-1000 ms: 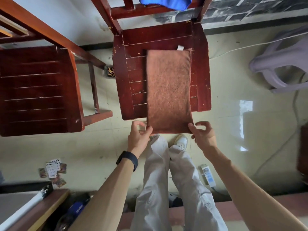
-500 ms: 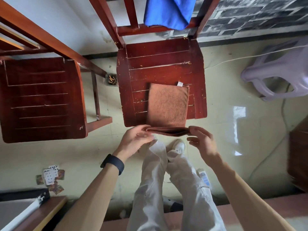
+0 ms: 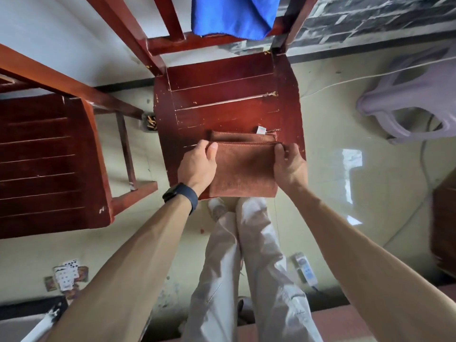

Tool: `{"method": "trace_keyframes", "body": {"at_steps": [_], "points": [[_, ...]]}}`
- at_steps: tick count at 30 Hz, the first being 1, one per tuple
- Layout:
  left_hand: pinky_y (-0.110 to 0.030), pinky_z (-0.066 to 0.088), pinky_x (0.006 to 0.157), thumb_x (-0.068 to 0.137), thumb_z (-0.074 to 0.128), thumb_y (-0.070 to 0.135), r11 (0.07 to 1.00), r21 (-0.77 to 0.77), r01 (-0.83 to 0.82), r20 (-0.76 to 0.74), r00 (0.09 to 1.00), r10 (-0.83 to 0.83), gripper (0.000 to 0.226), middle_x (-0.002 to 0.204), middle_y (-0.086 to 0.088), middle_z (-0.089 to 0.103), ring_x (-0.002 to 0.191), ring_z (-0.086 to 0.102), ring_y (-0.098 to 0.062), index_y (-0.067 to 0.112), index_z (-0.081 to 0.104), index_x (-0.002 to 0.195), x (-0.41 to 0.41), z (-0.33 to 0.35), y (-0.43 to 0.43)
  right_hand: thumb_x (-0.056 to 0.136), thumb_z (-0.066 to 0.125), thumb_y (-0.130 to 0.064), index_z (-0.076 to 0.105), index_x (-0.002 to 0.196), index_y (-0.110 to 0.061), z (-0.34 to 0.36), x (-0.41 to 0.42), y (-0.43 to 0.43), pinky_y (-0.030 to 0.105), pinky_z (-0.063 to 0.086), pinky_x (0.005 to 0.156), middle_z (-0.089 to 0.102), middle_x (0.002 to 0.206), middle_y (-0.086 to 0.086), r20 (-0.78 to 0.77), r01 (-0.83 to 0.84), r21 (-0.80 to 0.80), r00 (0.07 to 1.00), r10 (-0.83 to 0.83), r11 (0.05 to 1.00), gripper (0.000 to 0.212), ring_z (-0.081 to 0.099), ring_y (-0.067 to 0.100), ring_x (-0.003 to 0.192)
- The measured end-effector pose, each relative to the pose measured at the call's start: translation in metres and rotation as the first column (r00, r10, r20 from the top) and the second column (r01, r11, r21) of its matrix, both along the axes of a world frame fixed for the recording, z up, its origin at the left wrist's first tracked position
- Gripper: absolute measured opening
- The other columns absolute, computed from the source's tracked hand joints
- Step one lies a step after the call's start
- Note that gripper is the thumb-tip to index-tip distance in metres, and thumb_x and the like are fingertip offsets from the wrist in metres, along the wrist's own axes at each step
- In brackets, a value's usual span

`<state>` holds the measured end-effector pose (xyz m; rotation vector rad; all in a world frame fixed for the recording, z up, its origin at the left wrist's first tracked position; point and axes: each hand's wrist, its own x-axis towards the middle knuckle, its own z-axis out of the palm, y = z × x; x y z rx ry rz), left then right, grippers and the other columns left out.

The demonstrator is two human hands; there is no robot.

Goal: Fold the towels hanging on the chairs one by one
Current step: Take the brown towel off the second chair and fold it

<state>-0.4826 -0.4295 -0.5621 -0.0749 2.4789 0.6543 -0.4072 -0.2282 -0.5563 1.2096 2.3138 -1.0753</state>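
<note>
Head view: brown towel [image 3: 243, 169], nappy, folded to a rectangle, on slatted red wooden chair seat [image 3: 222, 95]. Left hand [image 3: 197, 166] and right hand [image 3: 290, 166] pinch its far corners. Smooth blue towel [image 3: 234, 16] drapes the chair back

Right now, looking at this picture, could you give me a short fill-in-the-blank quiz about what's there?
The left hand and right hand grip a folded towel, lying on the chair seat, whose colour is ____.
The hanging towel behind the seat is ____.
The black wristband is on the ____ arm.
Missing words: brown; blue; left.
</note>
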Motion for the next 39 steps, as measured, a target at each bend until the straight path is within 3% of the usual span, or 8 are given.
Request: {"method": "trace_keyframes", "body": {"at_steps": [11,17,20,23,33,36,37,39], "points": [[-0.036,0.035,0.070,0.104,0.031,0.047,0.986,-0.163,-0.021,0.057,0.998,0.030,0.043,0.109,-0.019,0.068,0.102,0.061,-0.043,0.013,0.058,0.111,-0.029,-0.033,0.026,0.105,0.032,-0.048,0.052,0.105,-0.012,-0.042,-0.019,0.011,0.039,0.041,0.073,0.071,0.097,0.020,0.060,-0.060,0.081,0.997,0.055,0.995,0.041,0.063,0.043,0.090],[-0.038,0.036,0.070,0.104,0.027,0.047,0.965,-0.263,-0.014,0.004,1.000,0.016,0.048,0.107,-0.021,0.068,0.100,0.062,-0.043,0.010,0.057,0.108,-0.034,-0.039,0.034,0.101,0.027,-0.060,0.052,0.093,-0.022,-0.050,-0.031,0.018,0.043,0.053,0.073,0.069,0.083,0.011,0.100,-0.105,0.148,0.991,0.091,0.983,0.046,0.063,0.037,0.080],[-0.038,0.037,0.067,0.104,0.028,0.047,0.943,-0.332,0.034,-0.050,0.997,-0.053,0.047,0.101,-0.019,0.070,0.095,0.065,-0.043,0.010,0.057,0.108,-0.035,-0.038,0.038,0.101,0.029,-0.060,0.047,0.084,-0.023,-0.052,-0.035,0.023,0.036,0.042,0.065,0.056,0.071,0.001,0.137,-0.152,0.178,0.982,0.128,0.972,0.045,0.054,0.032,0.071],[-0.038,0.036,0.063,0.105,0.026,0.044,0.928,-0.365,0.068,-0.087,0.990,-0.107,0.043,0.096,-0.015,0.071,0.088,0.067,-0.042,0.011,0.053,0.112,-0.032,-0.037,0.039,0.101,0.028,-0.061,0.045,0.084,-0.021,-0.052,-0.039,0.026,0.035,0.037,0.066,0.053,0.074,0.001,0.179,-0.190,0.203,0.972,0.154,0.961,0.047,0.047,0.029,0.072],[-0.037,0.037,0.060,0.104,0.025,0.046,0.957,-0.290,0.031,-0.170,0.982,-0.083,0.040,0.100,-0.011,0.067,0.085,0.065,-0.040,0.013,0.046,0.111,-0.017,-0.039,0.029,0.100,0.042,-0.056,0.052,0.105,-0.023,-0.052,-0.029,0.013,0.033,0.040,0.072,0.059,0.094,-0.002,-0.074,0.027,0.210,0.997,-0.012,0.977,0.035,0.056,0.026,0.088],[-0.043,0.043,0.075,0.100,0.039,0.041,0.940,-0.319,0.117,-0.313,0.924,-0.221,0.036,0.114,-0.014,0.061,0.098,0.058,-0.035,0.015,0.053,0.121,-0.004,-0.041,0.021,0.101,0.044,-0.046,0.053,0.116,-0.013,-0.051,-0.017,0.012,0.031,0.042,0.078,0.058,0.097,-0.003,-0.225,0.229,0.165,0.956,-0.189,0.959,0.038,0.060,0.025,0.090],[-0.045,0.042,0.085,0.099,0.043,0.040,0.929,-0.328,0.171,-0.367,0.883,-0.292,0.039,0.124,-0.014,0.059,0.107,0.056,-0.034,0.015,0.055,0.126,0.003,-0.041,0.020,0.101,0.045,-0.042,0.054,0.118,-0.010,-0.049,-0.011,0.010,0.036,0.045,0.081,0.059,0.099,-0.001,-0.265,0.234,0.169,0.946,-0.185,0.957,0.037,0.060,0.025,0.090],[-0.051,0.034,0.105,0.098,0.046,0.040,0.887,-0.288,0.360,-0.393,0.801,-0.452,0.050,0.147,-0.012,0.047,0.130,0.046,-0.033,0.015,0.050,0.142,0.017,-0.039,0.025,0.101,0.050,-0.034,0.056,0.123,-0.006,-0.049,0.006,0.000,0.044,0.047,0.091,0.060,0.113,0.009,-0.294,0.081,0.272,0.956,0.002,0.959,0.036,0.059,0.029,0.099]]}}
